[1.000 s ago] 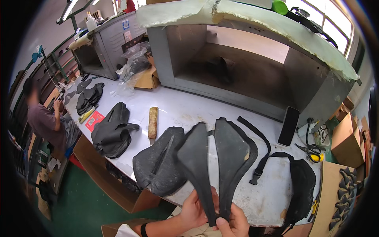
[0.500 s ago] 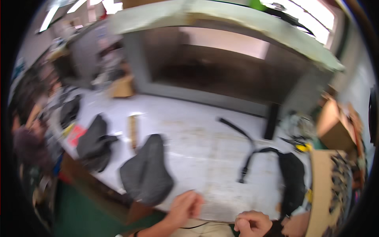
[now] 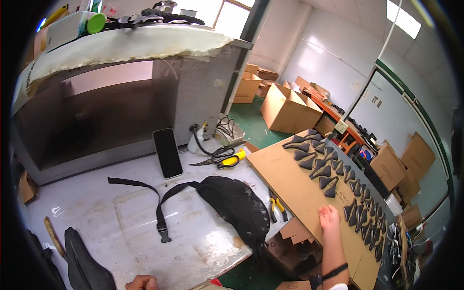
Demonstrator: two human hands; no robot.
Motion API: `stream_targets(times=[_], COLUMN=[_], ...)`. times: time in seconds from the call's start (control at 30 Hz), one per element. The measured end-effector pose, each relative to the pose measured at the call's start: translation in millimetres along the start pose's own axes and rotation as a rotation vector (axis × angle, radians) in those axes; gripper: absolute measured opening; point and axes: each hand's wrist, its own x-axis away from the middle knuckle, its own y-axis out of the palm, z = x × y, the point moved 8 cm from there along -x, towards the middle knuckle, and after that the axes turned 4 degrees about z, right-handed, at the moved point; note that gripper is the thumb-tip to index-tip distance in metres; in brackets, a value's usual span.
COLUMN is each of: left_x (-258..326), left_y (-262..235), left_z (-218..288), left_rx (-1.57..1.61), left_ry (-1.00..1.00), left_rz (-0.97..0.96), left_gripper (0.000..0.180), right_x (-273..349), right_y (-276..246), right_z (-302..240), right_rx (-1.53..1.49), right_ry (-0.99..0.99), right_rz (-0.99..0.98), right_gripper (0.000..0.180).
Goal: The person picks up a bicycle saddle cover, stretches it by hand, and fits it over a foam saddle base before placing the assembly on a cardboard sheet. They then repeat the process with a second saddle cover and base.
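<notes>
My right hand (image 3: 329, 218) reaches out over a tan cardboard sheet (image 3: 275, 166), its fingers loosely apart with nothing seen in them. Small black, pointed, shaped pieces (image 3: 325, 175) lie in rows on that sheet, beyond and to the right of the hand. My left hand (image 3: 141, 282) shows only in part at the lower edge, by the front of the white table (image 3: 121, 241), fingers curled and no object visible. Left of it lies a dark grey, saddle-shaped cover (image 3: 84, 263). A black mesh pouch (image 3: 234, 205) with a strap and buckle lies between the hands.
A phone (image 3: 167, 153) leans against a grey metal box-like housing (image 3: 203, 92). Black-handled scissors (image 3: 220, 158), a white bottle (image 3: 195, 142) and yellow-handled pliers (image 3: 278, 208) lie nearby. Open cartons (image 3: 290, 108) stand on the green floor behind.
The view has swung to the right. My right hand has gone from the table's front edge out over the cardboard sheet. My left hand remains near the table's front.
</notes>
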Motion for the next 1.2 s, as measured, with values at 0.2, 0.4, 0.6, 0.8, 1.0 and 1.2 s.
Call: stream_targets(times=[0.2,0.4,0.6,0.8,1.0,1.2], left_x=[-3.8,3.8,-5.9,-21.5,-24.0,-8.5], left_y=[6.8,3.9,17.3,62.2,17.6,-31.5], left_z=[0.8,-7.0,-3.4,28.1,-1.8,24.7], left_rx=[0.019,-0.065,0.206,1.397,1.454,1.088], left_ry=[-0.008,-0.005,-0.107,-0.298,-0.5,-0.285], left_rz=[-0.024,0.025,-0.002,-0.226,0.062,0.156], left_gripper=[0.022,0.022,0.023,0.098,0.054,0.056], right_x=[-140.7,19.6,280.9,523.5,554.5,544.4], right_y=[10.0,137.9,177.8,190.8,178.5,195.9], right_z=[-58.6,-135.8,-77.6,64.9,118.7,104.9], right_rx=[-0.067,-0.182,0.05,0.219,0.508,0.294], right_ry=[0.034,-0.641,-1.055,-1.427,-1.147,-1.058], right_rz=[0.288,0.015,-0.313,-1.746,-1.88,-1.638], right_gripper=[0.018,0.01,0.023,0.024,0.019,0.024])
